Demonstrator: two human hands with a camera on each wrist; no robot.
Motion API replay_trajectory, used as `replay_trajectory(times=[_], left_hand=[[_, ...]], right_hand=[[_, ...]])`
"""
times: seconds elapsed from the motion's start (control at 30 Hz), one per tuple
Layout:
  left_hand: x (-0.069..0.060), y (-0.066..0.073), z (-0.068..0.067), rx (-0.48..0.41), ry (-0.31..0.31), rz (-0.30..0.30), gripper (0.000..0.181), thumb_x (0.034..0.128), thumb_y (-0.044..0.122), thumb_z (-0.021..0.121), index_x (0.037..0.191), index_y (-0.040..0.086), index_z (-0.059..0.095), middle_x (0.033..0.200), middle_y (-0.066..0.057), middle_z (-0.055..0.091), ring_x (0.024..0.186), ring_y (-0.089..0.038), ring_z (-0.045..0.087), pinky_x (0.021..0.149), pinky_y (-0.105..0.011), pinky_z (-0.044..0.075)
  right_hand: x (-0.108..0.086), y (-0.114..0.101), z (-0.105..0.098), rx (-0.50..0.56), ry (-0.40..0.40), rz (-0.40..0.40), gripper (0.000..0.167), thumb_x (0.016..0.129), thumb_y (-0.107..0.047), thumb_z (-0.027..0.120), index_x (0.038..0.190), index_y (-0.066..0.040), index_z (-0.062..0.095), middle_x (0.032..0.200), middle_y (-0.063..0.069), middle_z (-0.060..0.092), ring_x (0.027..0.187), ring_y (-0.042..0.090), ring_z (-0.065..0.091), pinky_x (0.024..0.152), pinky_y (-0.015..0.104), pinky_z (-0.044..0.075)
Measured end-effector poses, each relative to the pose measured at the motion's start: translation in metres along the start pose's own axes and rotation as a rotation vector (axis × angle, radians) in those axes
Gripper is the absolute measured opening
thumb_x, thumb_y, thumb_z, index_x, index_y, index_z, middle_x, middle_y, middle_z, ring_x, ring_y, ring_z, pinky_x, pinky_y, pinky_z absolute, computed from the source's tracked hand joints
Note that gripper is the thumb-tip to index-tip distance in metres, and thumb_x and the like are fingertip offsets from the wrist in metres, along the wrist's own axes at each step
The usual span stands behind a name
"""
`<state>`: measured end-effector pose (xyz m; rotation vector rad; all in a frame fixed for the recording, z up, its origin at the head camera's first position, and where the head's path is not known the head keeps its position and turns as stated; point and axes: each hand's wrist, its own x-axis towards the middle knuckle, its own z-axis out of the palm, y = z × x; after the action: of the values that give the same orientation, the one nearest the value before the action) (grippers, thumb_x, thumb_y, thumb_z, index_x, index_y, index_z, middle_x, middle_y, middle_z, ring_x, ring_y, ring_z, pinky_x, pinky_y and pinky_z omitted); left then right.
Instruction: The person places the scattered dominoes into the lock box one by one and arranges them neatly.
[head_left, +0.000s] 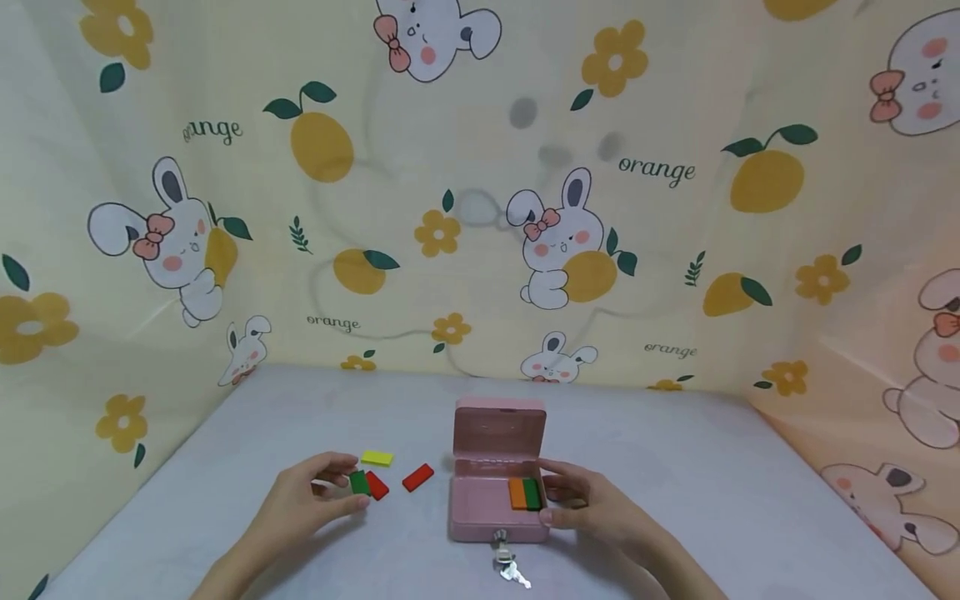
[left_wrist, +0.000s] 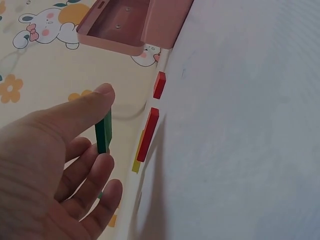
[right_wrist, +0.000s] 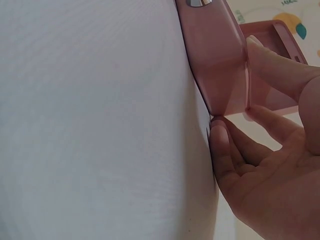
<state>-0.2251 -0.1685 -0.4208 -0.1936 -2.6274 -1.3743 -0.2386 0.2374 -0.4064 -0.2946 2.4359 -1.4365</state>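
Note:
My left hand [head_left: 303, 492] pinches a green domino-like block [head_left: 360, 483] between thumb and fingers, and the left wrist view shows this block [left_wrist: 103, 132] held upright off the table. In the middle stands a pink metal cash box [head_left: 480, 532] with its lid [head_left: 500, 429] raised. Inside, along the right wall, an orange block [head_left: 518, 493] and another green block [head_left: 532, 493] lie side by side. My right hand [head_left: 592, 500] grips the box's right side. In the right wrist view, its thumb is on the rim and its other fingers are against the side wall and near the base.
Between the left hand and the box lie a red block [head_left: 377, 485] and a second red block [head_left: 417, 477]. A yellow block [head_left: 377, 458] lies farther back. Keys [head_left: 513, 573] hang from the box's front lock onto the table. A patterned cloth [head_left: 480, 250] surrounds the white table.

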Motion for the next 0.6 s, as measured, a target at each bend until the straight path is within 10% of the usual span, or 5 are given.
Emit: replay_trajectory(times=[0.6], left_hand=[[-0.0023,0.0016,0.0054,-0.015,0.010,0.028,0.057,0.0692,0.034,0.090,0.116,0.011,0.068,0.103,0.008,0.068,0.092,-0.012,0.060,0.080,-0.031,0.052]], right_hand=[[0.0000,-0.0008,0.0019,-0.001,0.009,-0.003,0.076,0.082,-0.027,0.081,0.148,-0.013,0.045,0.135,0.017,0.055,0.121,0.037,0.052,0.098,0.061,0.039]])
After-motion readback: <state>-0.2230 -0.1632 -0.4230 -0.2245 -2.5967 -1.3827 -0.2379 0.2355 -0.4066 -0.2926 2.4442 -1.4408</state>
